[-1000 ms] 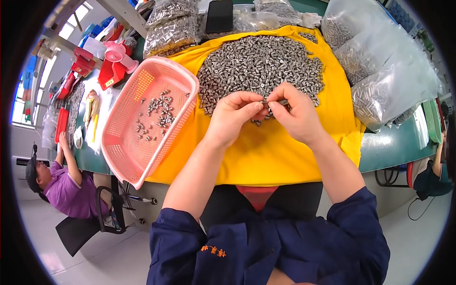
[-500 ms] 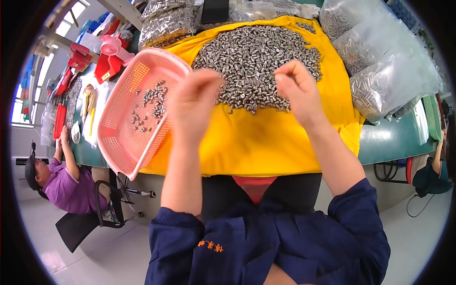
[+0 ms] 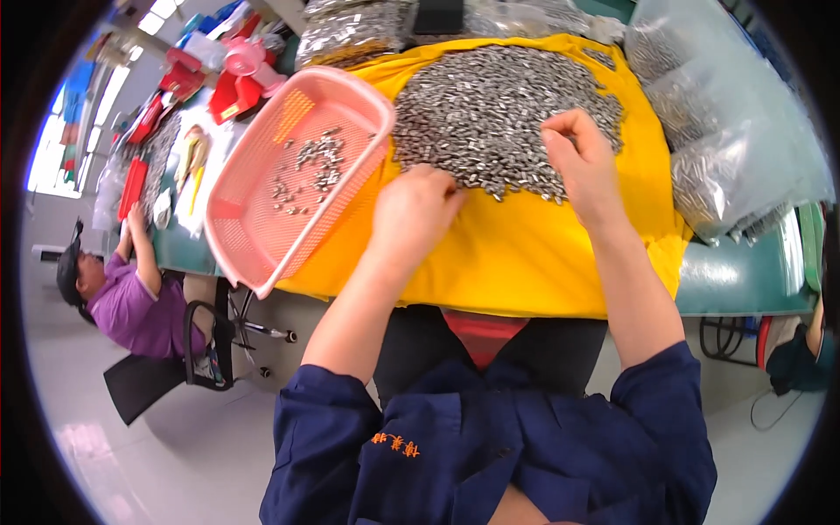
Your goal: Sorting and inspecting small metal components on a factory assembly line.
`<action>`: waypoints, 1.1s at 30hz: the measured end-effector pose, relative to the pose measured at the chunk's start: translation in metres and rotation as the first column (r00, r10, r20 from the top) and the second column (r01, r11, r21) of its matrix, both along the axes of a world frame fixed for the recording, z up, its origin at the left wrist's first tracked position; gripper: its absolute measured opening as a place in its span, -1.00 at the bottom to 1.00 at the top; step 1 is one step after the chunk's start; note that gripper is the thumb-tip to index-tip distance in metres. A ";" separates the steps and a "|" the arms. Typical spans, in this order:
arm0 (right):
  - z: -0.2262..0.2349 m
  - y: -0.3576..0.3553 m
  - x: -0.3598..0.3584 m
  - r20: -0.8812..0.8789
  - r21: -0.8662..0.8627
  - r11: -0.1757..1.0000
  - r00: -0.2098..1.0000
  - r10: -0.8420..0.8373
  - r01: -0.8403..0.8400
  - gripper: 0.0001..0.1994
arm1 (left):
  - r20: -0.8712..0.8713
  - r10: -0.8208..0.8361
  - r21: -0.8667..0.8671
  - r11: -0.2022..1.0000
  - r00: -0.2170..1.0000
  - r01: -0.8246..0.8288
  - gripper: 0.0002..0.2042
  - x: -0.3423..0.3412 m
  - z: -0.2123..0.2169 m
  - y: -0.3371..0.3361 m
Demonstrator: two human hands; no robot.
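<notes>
A broad pile of small shiny metal cylindrical parts (image 3: 499, 105) is spread over a yellow cloth (image 3: 507, 254). At the pile's near left edge, my left hand (image 3: 416, 214) rests with its fingers curled down, the tips partly hidden among the parts. Over the right side of the pile, my right hand (image 3: 584, 166) is raised with thumb and forefinger pinched together; whatever lies between them is too small to make out. To the left stands a pink plastic basket (image 3: 241, 201), tilted, with a loose scatter of the same metal parts on its bottom.
Clear bags (image 3: 709, 166) filled with metal parts stand at the right. More bags (image 3: 350, 35) and a black phone (image 3: 437, 16) lie behind the pile. A pink fan (image 3: 245, 57) and red bins (image 3: 232, 96) are at the far left. A co-worker in purple (image 3: 140, 306) sits left.
My left hand has moved from beside the basket rightward to the pile's near edge. My right hand stays pinched over the pile. The whole view has shifted slightly.
</notes>
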State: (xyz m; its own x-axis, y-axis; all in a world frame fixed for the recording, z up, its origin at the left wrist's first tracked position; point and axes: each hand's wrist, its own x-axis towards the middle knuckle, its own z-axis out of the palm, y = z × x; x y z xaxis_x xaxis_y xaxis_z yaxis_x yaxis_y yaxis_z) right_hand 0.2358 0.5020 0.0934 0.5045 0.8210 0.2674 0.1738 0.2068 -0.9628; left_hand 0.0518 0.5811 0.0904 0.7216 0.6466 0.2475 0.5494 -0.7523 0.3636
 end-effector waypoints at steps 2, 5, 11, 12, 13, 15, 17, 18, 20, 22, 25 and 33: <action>-0.002 -0.001 0.004 -0.043 -0.024 0.999 0.999 0.021 -0.022 -0.96 | 0.004 -0.010 0.006 1.000 1.000 0.010 -0.85 0.004 -0.007 0.002; -0.003 -0.002 -0.001 -0.063 -0.021 0.999 0.997 0.035 -0.036 -0.96 | 0.006 -0.033 0.021 0.999 0.999 0.033 -0.84 0.000 -0.010 0.004; 0.003 -0.006 -0.007 -0.038 -0.133 0.989 0.997 0.061 -0.065 -0.97 | 0.170 -0.015 -0.491 0.866 0.985 0.098 -0.92 0.009 0.008 0.009; 0.001 -0.008 -0.005 -0.045 -0.092 0.992 0.996 0.078 -0.081 -0.97 | 0.276 -0.013 -0.584 0.792 0.961 0.179 -0.91 0.017 0.009 0.009; 0.001 -0.009 -0.002 -0.050 -0.052 0.994 0.995 0.091 -0.094 -0.97 | 0.378 -0.001 -0.659 0.702 0.926 0.270 -0.90 0.026 0.010 0.011; 0.003 -0.008 -0.005 -0.064 -0.060 0.988 0.988 0.139 -0.143 -0.96 | 0.484 0.072 -0.746 0.555 0.872 0.368 -0.89 0.034 0.009 0.019; 0.000 -0.004 -0.005 -0.012 -0.034 0.984 0.985 0.175 -0.175 -0.95 | 0.557 0.163 -0.772 0.464 0.814 0.435 -0.86 0.041 0.008 0.020; 0.002 -0.005 -0.005 -0.010 -0.062 0.982 0.983 0.181 -0.181 -0.95 | 0.592 0.194 -0.765 0.443 0.782 0.468 -0.85 0.043 0.005 0.018; 0.007 -0.007 -0.007 0.001 -0.110 0.978 0.984 0.179 -0.178 -0.95 | 0.621 0.218 -0.758 0.413 0.753 0.505 -0.85 0.045 -0.002 0.018; 0.008 -0.008 -0.009 0.024 -0.105 0.980 0.985 0.171 -0.167 -0.95 | 0.616 0.229 -0.769 0.380 0.754 0.514 -0.84 0.044 -0.002 0.018; 0.010 -0.009 -0.011 0.111 -0.101 0.983 0.980 0.163 -0.152 -0.95 | 0.608 0.241 -0.780 0.361 0.756 0.512 -0.83 0.044 -0.005 0.018; 0.009 -0.009 -0.014 0.330 -0.106 0.990 0.936 0.120 -0.090 -0.95 | 0.585 0.184 -0.755 0.479 0.790 0.448 -0.87 0.044 -0.006 0.013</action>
